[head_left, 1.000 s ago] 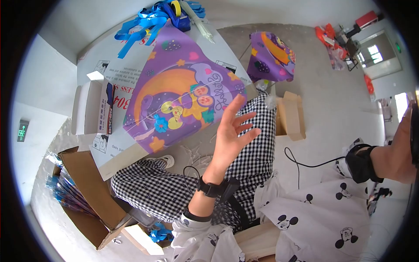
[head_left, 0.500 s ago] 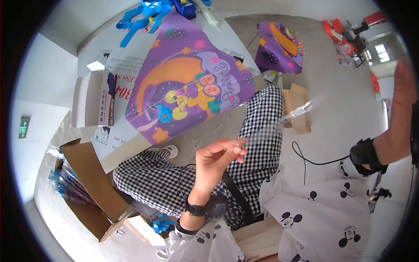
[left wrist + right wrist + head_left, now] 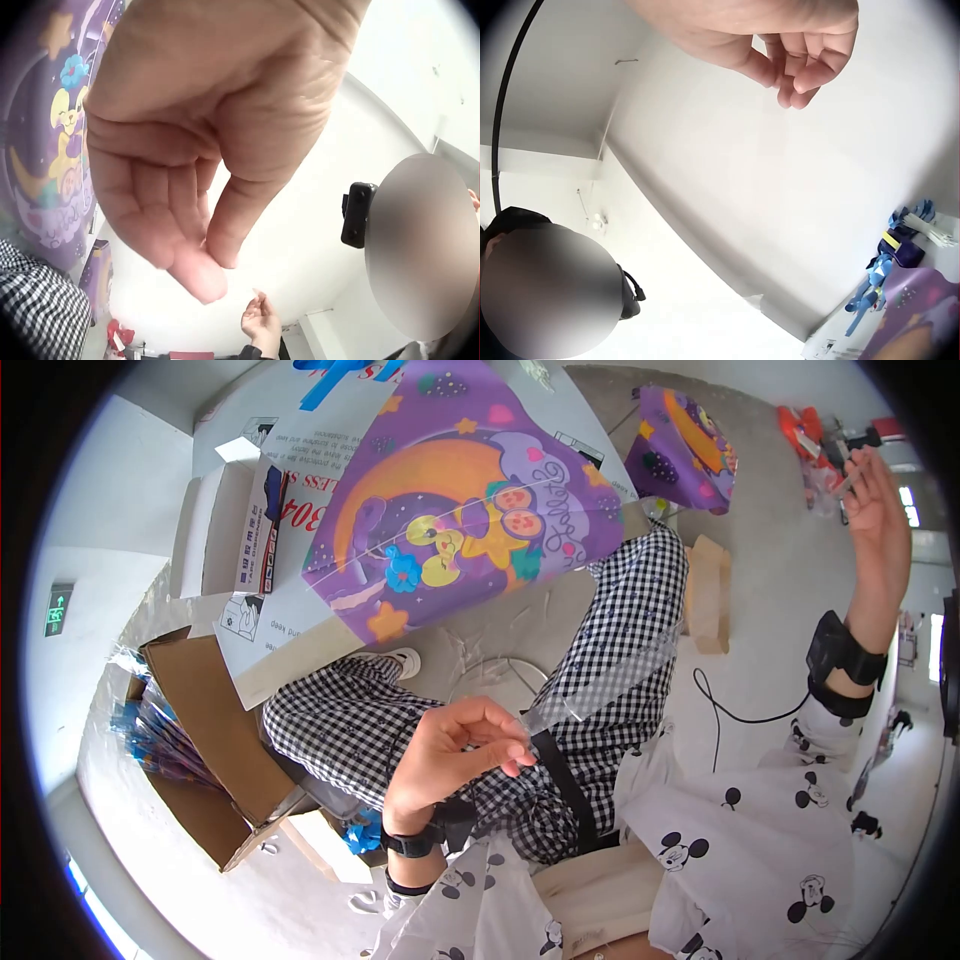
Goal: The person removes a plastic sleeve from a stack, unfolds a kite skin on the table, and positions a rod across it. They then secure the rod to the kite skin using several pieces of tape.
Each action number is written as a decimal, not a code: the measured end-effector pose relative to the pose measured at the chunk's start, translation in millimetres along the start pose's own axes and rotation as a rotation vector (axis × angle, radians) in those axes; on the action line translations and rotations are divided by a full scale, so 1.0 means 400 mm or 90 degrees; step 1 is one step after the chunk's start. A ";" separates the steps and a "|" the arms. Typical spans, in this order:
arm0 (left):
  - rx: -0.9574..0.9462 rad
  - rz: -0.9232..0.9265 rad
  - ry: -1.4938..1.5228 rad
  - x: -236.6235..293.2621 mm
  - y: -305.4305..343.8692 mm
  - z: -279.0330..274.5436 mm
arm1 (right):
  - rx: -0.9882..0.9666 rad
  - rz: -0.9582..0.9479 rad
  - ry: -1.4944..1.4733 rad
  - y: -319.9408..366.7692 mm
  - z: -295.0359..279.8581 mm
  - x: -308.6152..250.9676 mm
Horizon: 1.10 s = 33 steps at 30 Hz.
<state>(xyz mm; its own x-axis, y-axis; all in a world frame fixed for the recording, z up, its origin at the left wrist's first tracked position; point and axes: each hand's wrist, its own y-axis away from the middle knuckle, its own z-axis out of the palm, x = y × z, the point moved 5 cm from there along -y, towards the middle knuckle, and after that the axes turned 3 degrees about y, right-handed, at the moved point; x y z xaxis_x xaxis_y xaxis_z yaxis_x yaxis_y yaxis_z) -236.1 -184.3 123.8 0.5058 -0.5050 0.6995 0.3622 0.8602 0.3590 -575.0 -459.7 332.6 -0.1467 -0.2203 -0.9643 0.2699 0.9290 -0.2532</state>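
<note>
In the head view my left hand (image 3: 460,755) is over the lap, thumb and fingertips pinching one end of a clear plastic strip (image 3: 610,685). From there the strip slants up to the right across the checked trousers. My right hand (image 3: 877,510) is raised at the far right with fingers curled, and a small pale sliver (image 3: 848,485) shows at its fingertips. The right wrist view shows that hand's thumb (image 3: 759,69) close to the fingertips. A purple, triangular cartoon-printed sheet (image 3: 430,510) lies on the board in front of the lap.
The white board (image 3: 300,550) bears a tape-dispenser box (image 3: 225,530) and blue ribbons (image 3: 335,380). An open brown carton (image 3: 215,740) with wrapped bundles stands at left. A smaller purple printed piece (image 3: 685,450) and a carton (image 3: 710,595) are beyond the knee. A black cable (image 3: 720,710) hangs at right.
My left hand went from spread fingers near the purple sheet to pinching the clear strip, and drew down and left. My right hand has come fully into view, raised. The head view has shifted.
</note>
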 end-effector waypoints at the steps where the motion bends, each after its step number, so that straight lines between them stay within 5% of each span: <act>1: -0.014 -0.006 0.011 -0.003 0.004 -0.008 | -0.006 0.021 -0.008 -0.009 -0.005 0.020; 9: -0.069 0.033 -0.161 -0.002 0.017 -0.042 | 0.030 0.066 -0.047 -0.043 -0.047 0.095; 14: -0.058 0.075 -0.049 -0.015 0.035 -0.069 | 0.045 0.104 -0.056 -0.044 -0.079 0.147; 23: 0.131 0.133 0.042 -0.001 0.033 -0.043 | -0.139 -0.105 0.375 0.127 0.042 0.141; 29: 0.187 0.253 0.072 0.008 0.034 -0.029 | -0.312 0.040 0.425 0.256 0.085 0.149; 33: 0.278 0.275 0.047 0.019 0.028 0.023 | -0.396 0.178 0.184 0.441 0.164 0.140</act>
<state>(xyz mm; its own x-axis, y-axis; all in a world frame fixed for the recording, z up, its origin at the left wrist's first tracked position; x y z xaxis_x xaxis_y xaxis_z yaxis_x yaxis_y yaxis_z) -235.3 -178.0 138.7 0.5941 -0.0948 0.7988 -0.2336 0.9299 0.2841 -473.2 -327.6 228.9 -0.4201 0.0569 -0.9057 -0.2428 0.9546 0.1726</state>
